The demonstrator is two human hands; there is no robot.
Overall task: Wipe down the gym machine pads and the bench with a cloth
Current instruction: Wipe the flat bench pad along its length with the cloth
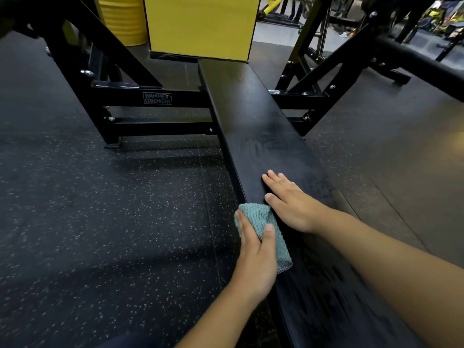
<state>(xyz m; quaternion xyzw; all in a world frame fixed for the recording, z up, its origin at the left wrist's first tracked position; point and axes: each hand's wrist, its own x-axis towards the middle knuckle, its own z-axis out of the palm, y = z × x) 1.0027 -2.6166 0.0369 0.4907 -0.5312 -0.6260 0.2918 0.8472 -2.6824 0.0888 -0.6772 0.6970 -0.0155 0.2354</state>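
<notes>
A: Item one, the fingers. How many hands, and how do they lie?

B: Two hands. The left hand has its fingers and thumb curled round one cloth, gripping it and pressing it against the left side edge of the table. The right hand lies flat on the top, its fingers straight and close together, holding nothing.

A: Item two, the cloth. Count and place?

B: One cloth, teal, waffle-textured, bunched in the left hand. It folds over the left edge of the pad, just beside the right thumb; whether the two touch, I cannot tell.

A: Item three, the table itself?

B: One long black padded bench, running from the bottom right away toward the top centre. Its surface shows dull smears near the middle and marks near the forearms.

A: Item four, what carries it?

B: One black steel frame with slanted struts on both sides. On the left, two crossbars meet the bench; the upper one bears one label reading "HAMMER STRENGTH".

A: Item five, the surroundings?

B: One dark rubber floor with pale speckles. One yellow panel stands at the far end of the bench, one ribbed yellow cylinder to its left. One black padded roller sits at the upper right. Further gym machines show behind it, too blurred to count.
</notes>
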